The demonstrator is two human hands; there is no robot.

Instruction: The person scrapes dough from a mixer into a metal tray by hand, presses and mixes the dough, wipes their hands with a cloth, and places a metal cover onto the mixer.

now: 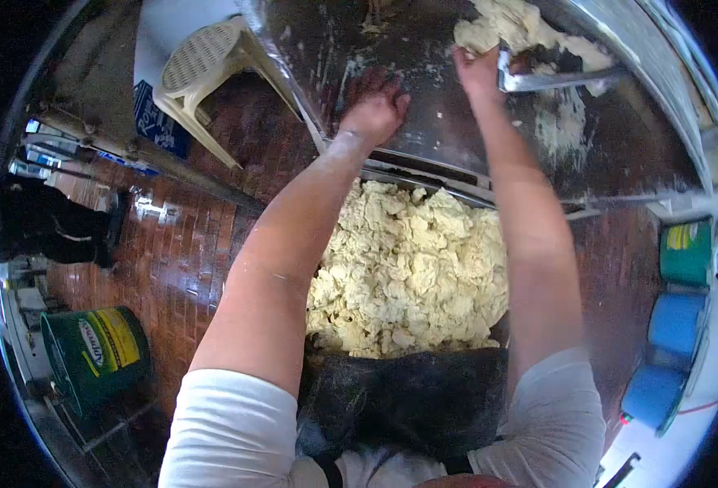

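One head camera is looking forward and down at the nearby left hand (374,111), right hand (478,73) and desk (436,73).

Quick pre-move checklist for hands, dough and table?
1. Left hand free: ok, open, holding nothing.
2. Right hand grip on metal tool: cannot tell; they overlap in view.
3. Table dough near right hand: ok, at its fingers.
4. Table free of residue: not ok, pale smears.
5. Dough pile in view: ok, between the forearms.
6. Stool apart from left hand: ok.
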